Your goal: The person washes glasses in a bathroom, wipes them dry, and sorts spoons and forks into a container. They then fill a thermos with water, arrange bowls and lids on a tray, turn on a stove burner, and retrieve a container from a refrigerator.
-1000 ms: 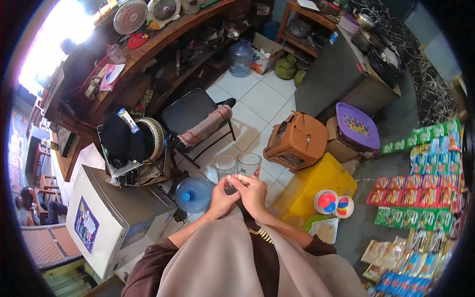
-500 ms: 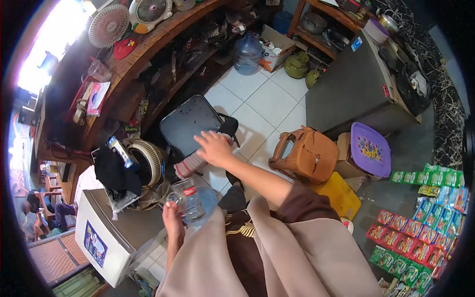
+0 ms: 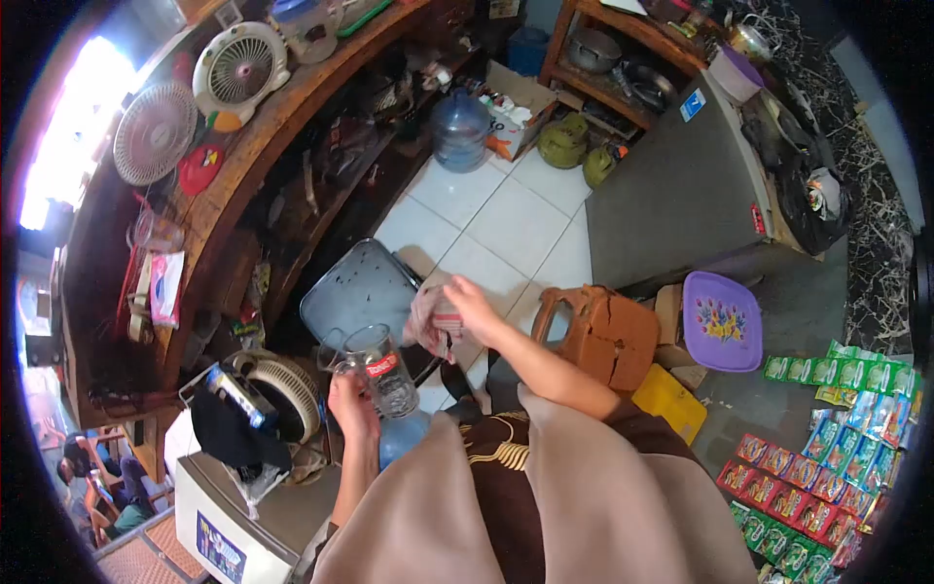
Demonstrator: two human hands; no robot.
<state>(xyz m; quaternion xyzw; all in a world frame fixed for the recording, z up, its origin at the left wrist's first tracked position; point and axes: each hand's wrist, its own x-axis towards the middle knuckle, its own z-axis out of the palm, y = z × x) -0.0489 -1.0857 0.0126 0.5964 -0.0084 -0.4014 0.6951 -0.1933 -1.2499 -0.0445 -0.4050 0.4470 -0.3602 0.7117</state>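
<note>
My left hand (image 3: 352, 407) is wrapped round the handle of a clear glass mug (image 3: 391, 382) with a red label. In my right hand (image 3: 472, 310) is a striped cloth (image 3: 433, 323), pinched at its upper right edge and hanging down beside the mug. The mug and the cloth are apart, with the cloth a little higher and to the right. Beyond both hands stands a dark-topped stool (image 3: 358, 292) with small specks on its surface. A blue container (image 3: 402, 438) shows partly below the mug.
A brown plastic stool (image 3: 608, 336) and a purple tray (image 3: 722, 321) stand at the right, near a grey fridge (image 3: 671, 185). Wooden shelving (image 3: 263, 122) curves along the left. A water jug (image 3: 460, 131) and green gas cylinders (image 3: 562, 141) are at the back. Sachets (image 3: 798, 477) lie at far right.
My right hand has moved right and down and now holds the cloth away from the stool top. The mug in my left hand is raised and more upright. The view has shifted.
</note>
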